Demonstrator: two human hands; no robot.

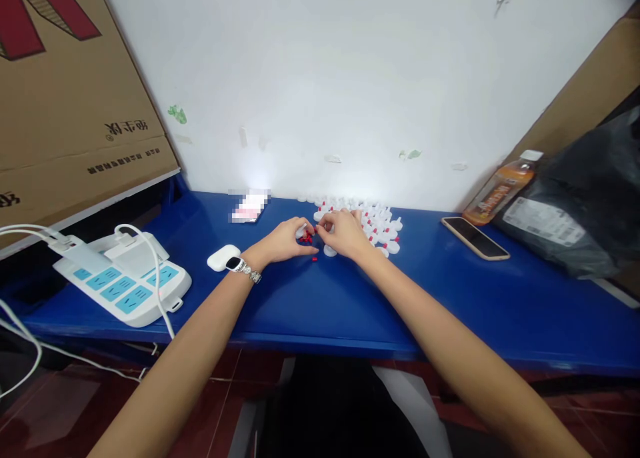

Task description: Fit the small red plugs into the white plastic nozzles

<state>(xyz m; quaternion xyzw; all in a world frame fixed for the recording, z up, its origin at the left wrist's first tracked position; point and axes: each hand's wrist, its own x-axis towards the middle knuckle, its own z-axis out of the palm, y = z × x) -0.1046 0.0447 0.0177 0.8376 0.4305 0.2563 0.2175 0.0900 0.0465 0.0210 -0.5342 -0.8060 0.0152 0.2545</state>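
My left hand point(287, 239) and my right hand point(344, 231) meet fingertip to fingertip on the blue table point(310, 298). My left hand pinches a small white cap point(301, 231). Between the fingers of my right hand sits a tiny red piece point(317, 229). A few loose red pieces point(306, 239) lie under the hands. Behind my right hand lies a pile of white caps with red tips point(383, 225). One single white cap point(330, 250) rests just in front of my right hand. A watch is on my left wrist.
A white earbud case point(223, 257) lies left of my left wrist. A white power strip point(125, 278) with cables sits at the far left under a cardboard box point(65, 105). A phone point(475, 238), a drink bottle point(500, 188) and a black bag point(585, 211) are at the right.
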